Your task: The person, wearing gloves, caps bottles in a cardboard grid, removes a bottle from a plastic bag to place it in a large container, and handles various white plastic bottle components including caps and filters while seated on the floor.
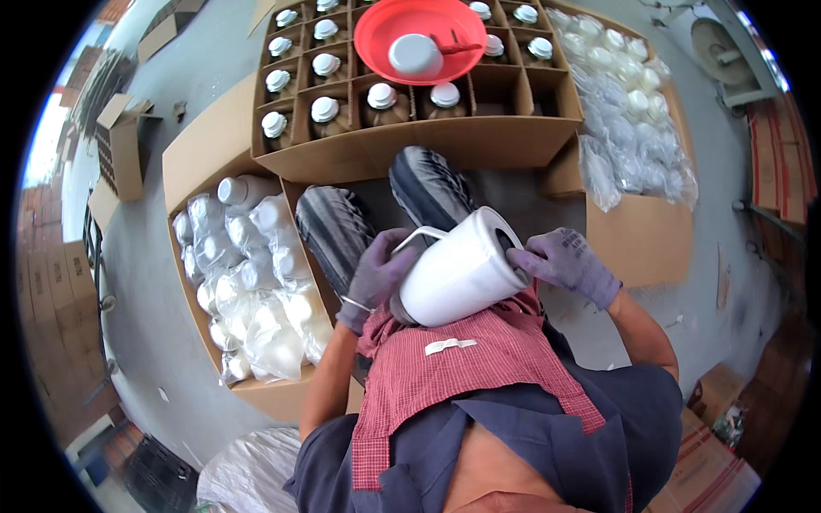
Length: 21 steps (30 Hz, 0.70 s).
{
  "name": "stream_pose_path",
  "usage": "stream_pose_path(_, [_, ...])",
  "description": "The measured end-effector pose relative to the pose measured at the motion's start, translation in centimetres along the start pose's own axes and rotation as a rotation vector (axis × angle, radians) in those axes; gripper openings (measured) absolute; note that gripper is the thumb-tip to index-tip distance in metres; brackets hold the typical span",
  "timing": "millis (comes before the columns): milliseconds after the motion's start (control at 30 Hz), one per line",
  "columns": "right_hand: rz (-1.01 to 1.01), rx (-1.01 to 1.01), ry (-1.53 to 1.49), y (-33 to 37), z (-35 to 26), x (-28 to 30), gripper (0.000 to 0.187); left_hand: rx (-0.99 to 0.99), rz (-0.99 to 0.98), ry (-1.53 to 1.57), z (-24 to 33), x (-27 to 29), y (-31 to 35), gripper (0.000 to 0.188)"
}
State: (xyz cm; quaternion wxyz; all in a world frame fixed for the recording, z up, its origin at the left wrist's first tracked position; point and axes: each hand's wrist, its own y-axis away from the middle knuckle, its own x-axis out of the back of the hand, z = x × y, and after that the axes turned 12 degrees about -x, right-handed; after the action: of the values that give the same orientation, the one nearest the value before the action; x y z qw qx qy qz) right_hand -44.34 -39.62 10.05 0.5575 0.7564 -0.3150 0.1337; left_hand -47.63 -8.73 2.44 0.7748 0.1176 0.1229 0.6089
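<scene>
Your left hand [379, 272] holds the white jug [457, 272] on its handle side, tilted against your apron [479, 363]. Your right hand [569, 259] curls at its mouth, grip unclear; steady left, light right.

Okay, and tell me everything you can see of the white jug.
The white jug has a smooth, shiny, roughly cylindrical body and a slim, looped white handle. It could be plastic or coated metal. It lies tilted over the lap, against the red checked apron, its dark open mouth up and to the right. The gloved left hand grips it by the handle; the gloved right hand has its fingertips at the rim.
</scene>
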Motion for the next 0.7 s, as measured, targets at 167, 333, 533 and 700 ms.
stream_pose_path(167, [0.566,0.689,-0.335,-4.0,0.4,-3.6,0.061,0.042,-0.124,0.338,-0.5,-0.2,1.1,0.045])
stream_pose_path(333, [-0.162,0.256,-0.408,-3.8,3.3,-3.3,0.06,0.069,-0.157,-0.012,-0.7,1.0,3.5,0.049])
stream_pose_path(533, [0.575,0.706,-0.384,-5.6,0.6,-4.3,0.064,-0.015,-0.123,0.221,-0.6,0.5,2.4,0.044])
stream_pose_path(700, [0.119,0.647,-1.056,-9.2,-2.4,-5.6,0.061,-0.701,-0.097,-0.469,1.9,-0.6,0.6,0.041])
